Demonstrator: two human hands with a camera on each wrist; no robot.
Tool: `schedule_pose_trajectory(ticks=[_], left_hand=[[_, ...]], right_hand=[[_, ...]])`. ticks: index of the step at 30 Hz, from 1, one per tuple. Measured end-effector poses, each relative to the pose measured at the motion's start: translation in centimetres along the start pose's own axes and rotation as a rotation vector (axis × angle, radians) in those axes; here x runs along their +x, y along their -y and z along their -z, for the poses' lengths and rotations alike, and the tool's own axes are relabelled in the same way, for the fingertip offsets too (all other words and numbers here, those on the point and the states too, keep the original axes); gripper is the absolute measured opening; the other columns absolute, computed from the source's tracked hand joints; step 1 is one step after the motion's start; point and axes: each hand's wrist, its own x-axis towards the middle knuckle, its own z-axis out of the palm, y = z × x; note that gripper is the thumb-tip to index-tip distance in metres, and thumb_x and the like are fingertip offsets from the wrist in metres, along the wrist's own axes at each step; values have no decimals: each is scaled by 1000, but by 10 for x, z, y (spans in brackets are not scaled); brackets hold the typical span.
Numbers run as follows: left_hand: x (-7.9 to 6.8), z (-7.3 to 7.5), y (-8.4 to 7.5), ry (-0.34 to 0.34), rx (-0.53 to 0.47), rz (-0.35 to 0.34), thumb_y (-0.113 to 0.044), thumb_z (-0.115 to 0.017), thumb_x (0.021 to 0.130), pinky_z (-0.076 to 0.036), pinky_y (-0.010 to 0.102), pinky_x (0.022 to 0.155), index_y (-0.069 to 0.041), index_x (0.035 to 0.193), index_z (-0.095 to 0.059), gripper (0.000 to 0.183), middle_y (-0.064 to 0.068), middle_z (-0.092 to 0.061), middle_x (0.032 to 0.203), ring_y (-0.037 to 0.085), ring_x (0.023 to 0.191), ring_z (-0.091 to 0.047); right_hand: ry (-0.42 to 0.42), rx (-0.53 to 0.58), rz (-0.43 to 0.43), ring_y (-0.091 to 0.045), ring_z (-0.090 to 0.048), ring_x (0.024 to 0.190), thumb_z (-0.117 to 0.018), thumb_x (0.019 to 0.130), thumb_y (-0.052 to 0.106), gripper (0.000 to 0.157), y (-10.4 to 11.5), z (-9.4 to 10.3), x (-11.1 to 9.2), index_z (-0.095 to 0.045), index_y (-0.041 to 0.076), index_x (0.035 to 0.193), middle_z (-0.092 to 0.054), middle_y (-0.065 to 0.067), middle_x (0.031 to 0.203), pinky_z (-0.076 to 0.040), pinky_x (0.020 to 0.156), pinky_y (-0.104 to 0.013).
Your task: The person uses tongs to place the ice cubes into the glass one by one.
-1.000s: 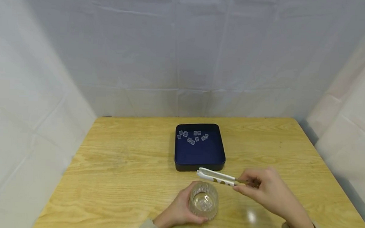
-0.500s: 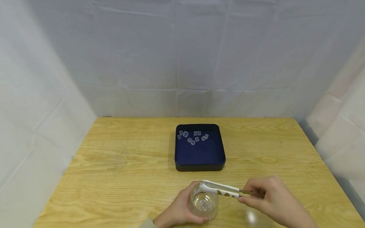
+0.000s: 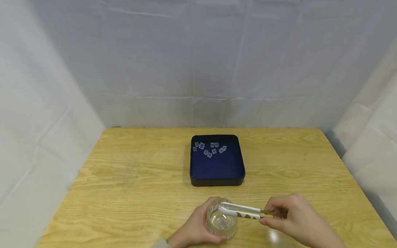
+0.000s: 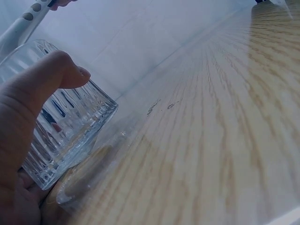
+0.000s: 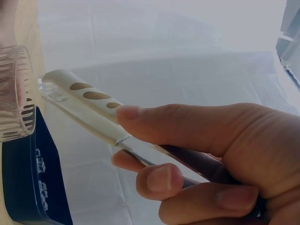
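Gripping a ribbed glass tumbler (image 3: 231, 230) on one side is the left hand (image 3: 197, 226), thumb along the near wall, fingers round the far wall! That tumbler sits toward the worktop's (image 3: 141, 165) near edge, which runs out of view; whether its base touches the wood I cannot tell. Clear shapes show at the bottom of the glass, too blurred to count.

And over on the other flank, the right hand (image 3: 290, 214) pinches a pair of tongs (image 3: 232, 212), thumb on one metal arm, fingers on the other. White tips, brown spots down the side, and look at the right wrist view: a clear cube (image 5: 55, 91) is caught right between those tips! From the head view they reach across the tumbler's mouth; from the right wrist they hang just beside its rim, with a gap showing.

Further up the worktop, a dark blue square tray (image 3: 217, 182) lies between the tumbler and the far edge, close to that edge and well in from both far corners. Inside, clear cubes (image 3: 209, 154) gather in the far half, bunched thickest by the tray's far left corner, with pairs strung out toward the right wall.

White sheeting (image 3: 214, 59) rises beyond the worktop's far edge and along both sides. A pale sleeve (image 3: 161, 246) shows at the left wrist, and small dark marks (image 4: 150, 108) dot the wood beyond the tumbler in the left wrist view.
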Motion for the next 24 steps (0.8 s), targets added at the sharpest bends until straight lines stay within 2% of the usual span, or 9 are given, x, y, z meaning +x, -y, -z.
schedule_pose_trajectory(ticks=[8, 13, 18, 24], left_hand=[[0, 1, 0, 5, 5, 6, -9, -92, 61, -44, 37, 106, -28, 138, -47, 92, -8, -61, 130, 17, 120, -58], [-1, 1, 0, -4, 32, -34, -11, -92, 61, -46, 37, 104, -25, 138, -47, 90, -6, -62, 129, 17, 117, -59], [0, 0, 0, -8, 34, -35, -11, -91, 61, -46, 38, 104, -24, 138, -48, 90, -6, -61, 129, 16, 117, -59], [0, 2, -2, 6, 10, -1, -11, -92, 61, -44, 38, 107, -28, 139, -47, 92, -7, -61, 131, 17, 120, -58]], right_hand=[[59, 12, -56, 6, -40, 52, -82, 81, 22, 11, 0, 1, 2, -71, 24, 81, -51, 20, 63, -40, 42, -19], [89, 27, -86, 5, -41, 53, -82, 81, 21, 9, 0, 2, 3, -73, 23, 83, -53, 18, 64, -41, 43, -20], [82, 18, -61, 5, -42, 53, -82, 80, 20, 10, 0, 2, 3, -73, 21, 83, -52, 19, 64, -41, 43, -20], [39, 9, -25, 6, -40, 53, -84, 78, 18, 13, 1, 1, 4, -72, 21, 82, -49, 19, 64, -39, 42, -19]])
